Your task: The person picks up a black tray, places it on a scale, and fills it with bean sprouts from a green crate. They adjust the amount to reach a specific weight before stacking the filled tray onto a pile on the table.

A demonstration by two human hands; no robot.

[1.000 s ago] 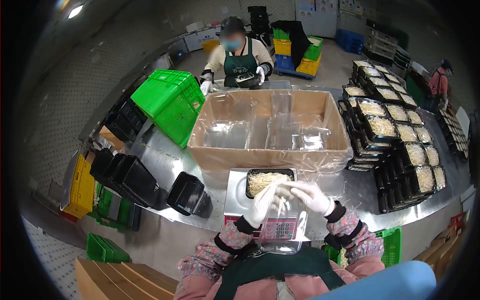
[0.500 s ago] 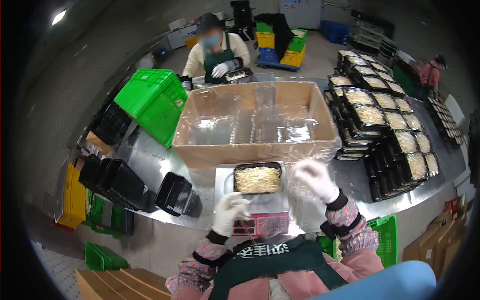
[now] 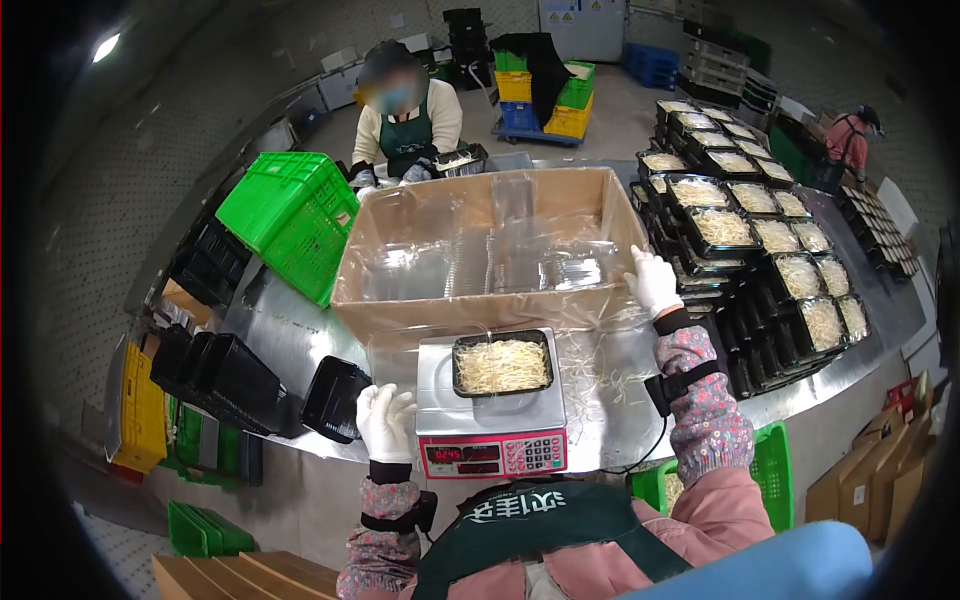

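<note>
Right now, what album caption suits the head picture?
A black tray of pale strands sits on a scale, left hand nearby.

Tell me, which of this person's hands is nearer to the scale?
Left. The left hand is just off the left edge of the scale; the right hand is farther away, forward and right of it, by the near right corner of the cardboard box.

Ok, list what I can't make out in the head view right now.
All in the head view:
Cardboard box: its floor, hidden by the front wall and clear plastic pieces.
Left hand: whether it touches the black tray; they meet in the picture.
Right hand: whether it grips the box; the hand itself hides any contact.
Green crate at lower right: partly covered by the right sleeve.
Door signs: wording too small.
</note>
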